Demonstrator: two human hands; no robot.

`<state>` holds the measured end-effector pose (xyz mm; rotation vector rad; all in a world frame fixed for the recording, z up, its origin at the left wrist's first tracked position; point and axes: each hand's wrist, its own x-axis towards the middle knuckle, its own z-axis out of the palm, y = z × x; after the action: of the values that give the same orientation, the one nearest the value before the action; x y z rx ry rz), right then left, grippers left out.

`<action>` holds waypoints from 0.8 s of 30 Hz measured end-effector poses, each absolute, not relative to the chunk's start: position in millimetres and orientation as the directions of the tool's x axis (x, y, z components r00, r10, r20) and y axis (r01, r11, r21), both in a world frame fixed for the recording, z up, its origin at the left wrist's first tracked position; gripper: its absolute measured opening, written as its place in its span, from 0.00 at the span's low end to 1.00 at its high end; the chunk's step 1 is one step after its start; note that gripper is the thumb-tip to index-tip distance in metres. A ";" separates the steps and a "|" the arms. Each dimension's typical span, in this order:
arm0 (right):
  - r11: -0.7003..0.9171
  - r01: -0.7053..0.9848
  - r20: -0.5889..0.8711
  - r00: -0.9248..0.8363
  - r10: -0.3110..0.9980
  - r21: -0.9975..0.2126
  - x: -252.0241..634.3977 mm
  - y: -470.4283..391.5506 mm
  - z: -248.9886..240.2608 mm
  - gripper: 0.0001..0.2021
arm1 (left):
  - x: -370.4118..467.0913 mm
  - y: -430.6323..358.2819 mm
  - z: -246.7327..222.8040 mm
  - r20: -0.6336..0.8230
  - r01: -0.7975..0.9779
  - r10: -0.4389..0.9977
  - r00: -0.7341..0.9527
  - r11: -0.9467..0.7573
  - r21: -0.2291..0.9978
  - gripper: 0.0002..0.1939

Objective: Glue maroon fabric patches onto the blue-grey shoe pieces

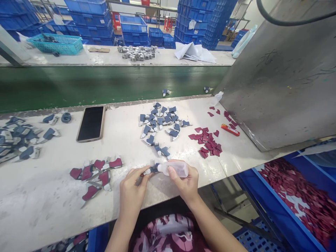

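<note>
Basically, left hand [134,181] pinching navy-and-white plastic part [153,168] at its fingertips; right hand [189,180] wrapped around clear, frosted squeeze bottle [177,169]. Scrawl [270,56] on metal panel [283,94], right hand's far right: illegible.

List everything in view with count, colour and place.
Worktable: one, white, foreground
Squeeze bottle: one, translucent, front centre
Held part: one, dark blue and white, at bottle tip
Blue parts: many, dark blue and grey, centre and left
Maroon parts: six, maroon and grey, left
Patches: many, maroon, right
Phone: one, black, left
Stick-like object: one, red-orange, right
Belt: one, green, behind worktable, carrying two blue parts
Grey parts: many, grey, far shelf
Basket: one, turquoise, far shelf
Paper: uncounted, white, far shelf
Crates: many, blue, background and lower right
Panel: one, grey, right
Left hand: one, pinching the held part
Right hand: one, around the bottle
</note>
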<state>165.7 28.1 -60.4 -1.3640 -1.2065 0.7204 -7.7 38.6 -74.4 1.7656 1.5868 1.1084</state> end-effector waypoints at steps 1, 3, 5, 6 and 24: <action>0.153 0.249 0.224 0.286 0.932 -0.956 165.7 28.3 -59.9 0.10 | -7.5 38.7 -74.3 0.233 0.550 0.972 -0.019 -0.184 0.814 0.07; 0.167 0.248 0.235 0.278 0.932 -0.954 165.6 28.7 -58.7 0.10 | -7.1 38.8 -74.0 0.236 0.549 0.971 -0.021 -0.187 0.814 0.08; 0.170 0.242 0.236 0.274 0.933 -0.955 165.6 28.8 -57.9 0.10 | -6.8 39.0 -73.5 0.240 0.549 0.970 -0.024 -0.188 0.814 0.08; 0.170 0.239 0.234 0.274 0.933 -0.956 165.8 28.6 -57.8 0.09 | -6.6 39.1 -73.3 0.243 0.549 0.970 -0.025 -0.190 0.814 0.08; 0.192 0.282 0.284 0.333 0.899 -0.940 184.3 21.4 -59.6 0.05 | -6.6 38.5 -73.5 0.237 0.567 0.971 -0.031 -0.178 0.804 0.08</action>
<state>184.3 21.4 -59.6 -1.3495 -1.1979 0.6240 -6.6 38.5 -73.5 1.7726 1.6108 1.1111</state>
